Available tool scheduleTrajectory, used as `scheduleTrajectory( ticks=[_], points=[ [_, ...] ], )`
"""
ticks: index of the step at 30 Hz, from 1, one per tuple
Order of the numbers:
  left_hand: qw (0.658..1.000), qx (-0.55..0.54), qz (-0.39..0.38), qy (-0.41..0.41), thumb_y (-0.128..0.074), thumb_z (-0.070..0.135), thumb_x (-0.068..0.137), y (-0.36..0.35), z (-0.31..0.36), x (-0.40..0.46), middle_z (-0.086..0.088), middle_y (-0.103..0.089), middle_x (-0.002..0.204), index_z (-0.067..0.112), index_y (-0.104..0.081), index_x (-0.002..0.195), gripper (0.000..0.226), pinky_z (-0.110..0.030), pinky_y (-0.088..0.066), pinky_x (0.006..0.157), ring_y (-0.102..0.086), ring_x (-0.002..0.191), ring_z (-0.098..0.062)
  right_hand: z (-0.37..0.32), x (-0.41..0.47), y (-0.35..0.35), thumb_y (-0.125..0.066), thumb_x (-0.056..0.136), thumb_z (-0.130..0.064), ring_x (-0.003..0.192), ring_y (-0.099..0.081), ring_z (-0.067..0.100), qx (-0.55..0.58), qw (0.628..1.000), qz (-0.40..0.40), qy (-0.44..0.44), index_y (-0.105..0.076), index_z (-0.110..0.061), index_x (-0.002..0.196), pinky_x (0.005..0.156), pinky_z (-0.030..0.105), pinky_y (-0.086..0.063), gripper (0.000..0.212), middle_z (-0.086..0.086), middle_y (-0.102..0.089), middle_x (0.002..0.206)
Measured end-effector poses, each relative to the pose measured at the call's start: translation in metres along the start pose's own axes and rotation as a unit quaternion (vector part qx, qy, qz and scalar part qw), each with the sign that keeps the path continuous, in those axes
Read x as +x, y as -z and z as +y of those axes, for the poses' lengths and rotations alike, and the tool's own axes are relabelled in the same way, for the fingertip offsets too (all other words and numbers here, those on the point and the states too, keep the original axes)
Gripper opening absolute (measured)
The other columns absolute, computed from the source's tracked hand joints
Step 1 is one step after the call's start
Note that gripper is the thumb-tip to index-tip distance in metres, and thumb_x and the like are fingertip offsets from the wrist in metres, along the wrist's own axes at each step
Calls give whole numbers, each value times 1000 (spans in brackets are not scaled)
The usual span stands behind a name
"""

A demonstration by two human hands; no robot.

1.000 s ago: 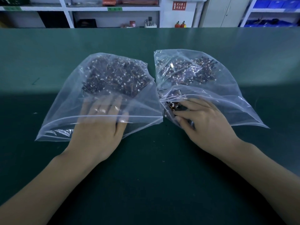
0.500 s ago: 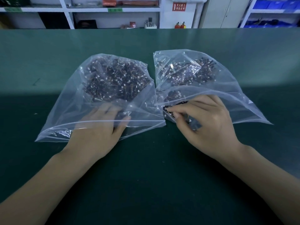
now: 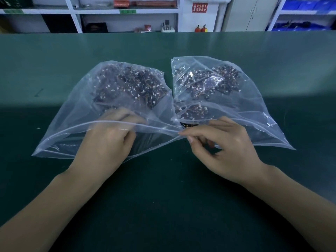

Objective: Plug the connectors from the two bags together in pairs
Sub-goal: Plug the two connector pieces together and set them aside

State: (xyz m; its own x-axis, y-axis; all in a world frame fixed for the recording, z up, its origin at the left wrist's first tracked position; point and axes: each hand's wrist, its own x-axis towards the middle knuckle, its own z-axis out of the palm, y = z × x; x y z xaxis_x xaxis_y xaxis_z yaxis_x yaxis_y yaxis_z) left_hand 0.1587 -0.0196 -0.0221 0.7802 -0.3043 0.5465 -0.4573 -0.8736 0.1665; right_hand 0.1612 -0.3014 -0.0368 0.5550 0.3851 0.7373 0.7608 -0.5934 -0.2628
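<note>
Two clear plastic bags lie side by side on the green table (image 3: 163, 206). The left bag (image 3: 69, 128) holds a pile of dark wired connectors (image 3: 131, 86) at its far end. In the right bag (image 3: 263, 122) a similar pile of connectors (image 3: 211, 82) is spread out. My left hand (image 3: 107, 148) reaches into the left bag's mouth, its fingers curled and blurred under the plastic. My right hand (image 3: 225, 146) is outside the right bag, fingers pinched near the left bag's rim, with a small dark connector (image 3: 211, 143) tucked in its fingers.
White shelving (image 3: 125, 11) with small items stands behind the table's far edge, and blue bins (image 3: 307, 8) fill a rack at the back right. Bare green table surface lies near me and on both sides of the bags.
My right hand has drawn back out of the right bag toward the middle. My left hand has curled its fingers, and the left bag's upper rim has lifted over it.
</note>
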Motion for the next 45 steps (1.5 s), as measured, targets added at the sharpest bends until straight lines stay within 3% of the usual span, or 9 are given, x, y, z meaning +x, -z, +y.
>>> scheduleTrajectory(
  ticks=[4,8,15,23,30,33,35,38,45],
  points=[
    [992,-58,80,-79,-71,-1,96,-6,1,-2,3,-76,105,12,-81,111,22,-35,-58,81,-71,92,-18,0,1,0,-70,97,-10,66,-45,-7,11,1000,7,-4,-82,-17,108,68,32,-46,18,-16,-56,67],
    [972,-192,117,-65,-69,13,102,-8,19,-8,9,-78,95,8,-83,100,14,-27,-58,76,-73,85,-6,-1,2,1,-72,97,-13,67,-48,-8,30,1000,5,2,-80,-15,111,72,28,-47,17,-26,-53,79],
    [915,-401,28,13,-58,25,105,-6,40,-15,11,-79,91,13,-80,98,25,-23,-60,76,-78,86,-12,-4,2,1,-84,93,-39,71,-51,-3,83,993,-77,44,-77,-19,115,78,19,-46,30,-10,-70,89],
    [786,-605,-53,114,-56,31,104,-5,51,-13,-9,-80,115,18,-76,102,24,-30,-63,90,-78,108,-27,1,1,-3,-79,98,-19,69,-63,13,96,995,-8,34,-81,-9,98,64,31,-54,10,0,-76,92],
    [753,-641,-78,130,-54,35,103,-7,49,-12,-9,-80,118,19,-77,103,28,-28,-62,91,-77,113,-28,2,2,-3,-73,103,-25,75,-67,9,89,996,-5,10,-81,-10,100,70,22,-53,17,-3,-77,95],
    [759,-632,-85,128,-55,34,104,-9,49,-14,-8,-78,124,19,-78,111,28,-32,-64,89,-77,114,-28,2,1,-4,-75,101,-17,78,-62,-3,91,996,-1,-16,-80,-11,99,73,13,-47,8,-15,-72,95],
    [793,-594,-78,114,-53,32,106,-11,48,-17,-2,-76,129,22,-76,120,29,-34,-67,78,-80,106,-27,2,-1,-4,-77,98,-14,73,-60,-2,110,993,10,-49,-77,-12,98,68,13,-45,2,-19,-69,91],
    [855,-511,-52,76,-50,22,104,-16,44,-22,7,-75,127,29,-73,127,33,-34,-66,60,-82,85,-22,0,-1,-4,-72,101,-16,64,-62,13,158,984,23,-85,-71,-20,99,60,32,-50,4,-8,-73,84],
    [915,-400,51,11,-78,23,95,-19,46,-22,23,-77,97,19,-77,106,11,-24,-55,43,-76,63,-7,-7,-1,-3,-66,103,-21,64,-63,17,223,972,0,-75,-66,-20,103,59,39,-52,1,0,-72,85]
  ],
)
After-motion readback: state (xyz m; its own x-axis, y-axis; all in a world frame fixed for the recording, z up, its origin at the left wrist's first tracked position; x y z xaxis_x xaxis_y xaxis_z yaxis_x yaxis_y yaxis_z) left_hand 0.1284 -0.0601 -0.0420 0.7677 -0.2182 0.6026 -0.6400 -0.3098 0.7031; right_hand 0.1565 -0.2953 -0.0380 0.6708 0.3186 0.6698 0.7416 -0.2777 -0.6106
